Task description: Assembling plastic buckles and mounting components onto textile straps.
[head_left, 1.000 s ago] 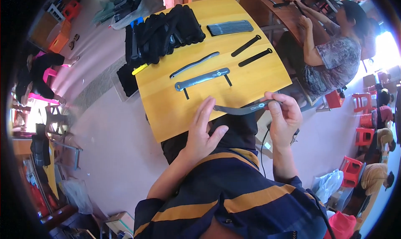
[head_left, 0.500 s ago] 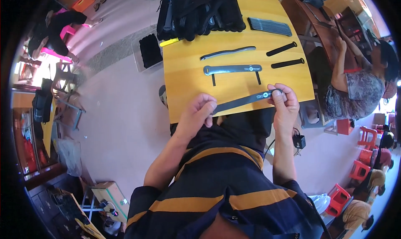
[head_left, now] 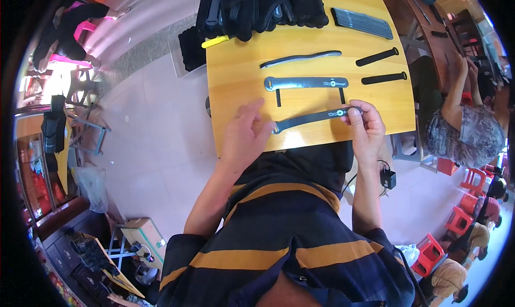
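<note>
Left hand [head_left: 244, 139] has uncurled, fingers apart beside slotted end of grey strap [head_left: 308, 119], contact unclear; right hand [head_left: 368, 131] pinches printed end.

The worktop [head_left: 236, 71] is yellow; the strap [head_left: 311, 118] near the frame's centre, dark grey with pale print. Upper centre, a mostly black heap [head_left: 263, 9]; lower centre, a navy shirt [head_left: 247, 226] with mustard bands.

Navy short-slv shirt [head_left: 289, 226] w/ tan horiz. stripes [head_left: 230, 259], sm. front btn [head_left: 303, 278]; dk trousers [head_left: 316, 159]; hands [head_left: 366, 130] bare.
</note>
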Available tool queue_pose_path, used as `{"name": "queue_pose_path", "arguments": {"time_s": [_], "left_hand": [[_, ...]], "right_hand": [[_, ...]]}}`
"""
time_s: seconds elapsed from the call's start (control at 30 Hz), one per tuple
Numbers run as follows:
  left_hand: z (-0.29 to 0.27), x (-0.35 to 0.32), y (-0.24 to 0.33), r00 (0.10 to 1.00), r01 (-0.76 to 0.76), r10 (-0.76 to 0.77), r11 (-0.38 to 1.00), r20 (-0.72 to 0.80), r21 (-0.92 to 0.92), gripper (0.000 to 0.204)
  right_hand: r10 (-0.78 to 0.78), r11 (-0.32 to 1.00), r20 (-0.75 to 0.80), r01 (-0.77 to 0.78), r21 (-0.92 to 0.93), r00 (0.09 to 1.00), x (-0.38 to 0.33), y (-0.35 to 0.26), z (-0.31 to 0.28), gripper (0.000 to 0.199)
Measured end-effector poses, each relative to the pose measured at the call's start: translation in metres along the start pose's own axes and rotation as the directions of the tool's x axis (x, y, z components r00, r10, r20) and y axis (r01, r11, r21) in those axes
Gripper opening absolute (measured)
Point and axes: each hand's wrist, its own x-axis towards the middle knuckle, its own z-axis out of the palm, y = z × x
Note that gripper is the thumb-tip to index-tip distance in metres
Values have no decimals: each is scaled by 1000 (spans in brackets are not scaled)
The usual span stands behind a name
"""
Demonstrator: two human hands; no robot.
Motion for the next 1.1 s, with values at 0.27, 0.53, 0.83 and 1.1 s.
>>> {"name": "queue_pose_path", "arguments": {"time_s": [0.27,0.53,0.83,1.1], "left_hand": [[5,-4,-5,986,-166,159,969,54,182,15],[0,13,-2,953,302,-265,781,148,-546,16],[4,49,-6,970,242,-242,952,24,-189,17],[3,68,2,986,169,-169,984,-16,55,17]], "right_hand": [[-61,996,38,59,60,997,0,-11,-3,18],[-1,1000,24,1,-3,1000,13,-4,-6,18],[-12,987,26,16,-158,1000,44,10,-6,18],[23,991,10,-22,-130,1000,66,27,-7,14]]}}
